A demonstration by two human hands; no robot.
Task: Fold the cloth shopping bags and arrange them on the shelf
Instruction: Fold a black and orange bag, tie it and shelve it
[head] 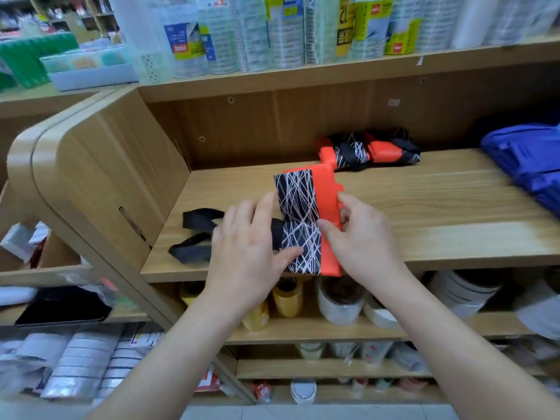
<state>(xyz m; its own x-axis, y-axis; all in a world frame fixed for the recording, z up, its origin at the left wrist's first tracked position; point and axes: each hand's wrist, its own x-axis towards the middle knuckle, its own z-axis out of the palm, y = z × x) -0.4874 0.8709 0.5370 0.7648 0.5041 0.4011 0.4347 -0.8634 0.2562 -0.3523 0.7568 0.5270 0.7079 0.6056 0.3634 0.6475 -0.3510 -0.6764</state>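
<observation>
A cloth bag (303, 207), orange with a black panel of white lines, lies folded into a narrow strip near the front of the wooden shelf (424, 207). Its black handles (197, 234) trail to the left. My left hand (245, 247) pinches the strip's near left edge, thumb on the black panel. On the orange side, my right hand (360, 237) grips the strip's right edge with fingers and thumb. A second folded bag (369, 151) of the same pattern sits at the back of the shelf.
A blue pile of cloth (527, 165) lies at the shelf's right end. The shelf's rounded side panel (91, 165) stands at the left. Tape rolls (288, 298) fill the shelf below, packaged goods (272, 31) the one above.
</observation>
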